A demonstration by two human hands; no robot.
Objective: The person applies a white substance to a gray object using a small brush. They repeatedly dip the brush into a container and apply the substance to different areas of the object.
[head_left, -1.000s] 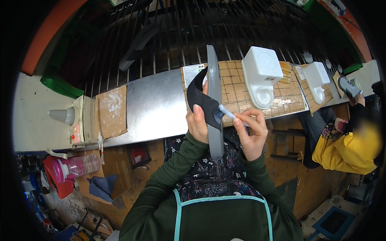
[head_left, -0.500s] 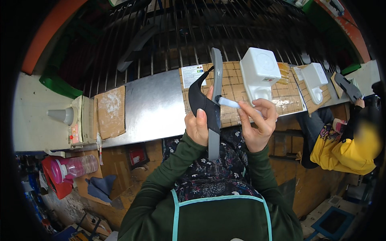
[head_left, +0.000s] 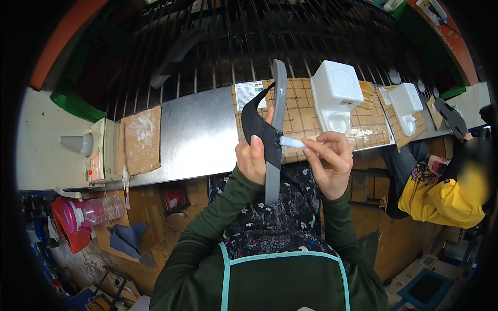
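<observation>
A sandal with a grey sole [head_left: 273,184] and a wide black strap [head_left: 254,124] stands on edge in front of me, its length running away from my body. My left hand [head_left: 251,159] grips it from the left side, thumb on the strap and a finger showing behind it. Between the thumb and fingers of my right hand [head_left: 332,165] is a small brush [head_left: 292,142] with a pale handle. Its dark tip meets the sandal where strap and sole join; the bristles barely show.
Cardboard [head_left: 298,101] with gridlines covers the metal bench [head_left: 194,137], under a white plastic container [head_left: 336,85]. A second white container [head_left: 405,98] stands farther right. Beyond lies a metal-bar rack [head_left: 223,46]. At right, a co-worker in yellow [head_left: 441,199] holds another sandal [head_left: 450,116].
The brush tip has moved toward me along the sole's edge, and my right hand has shifted slightly left. My left hand still grips the sandal, which has moved slightly left.
</observation>
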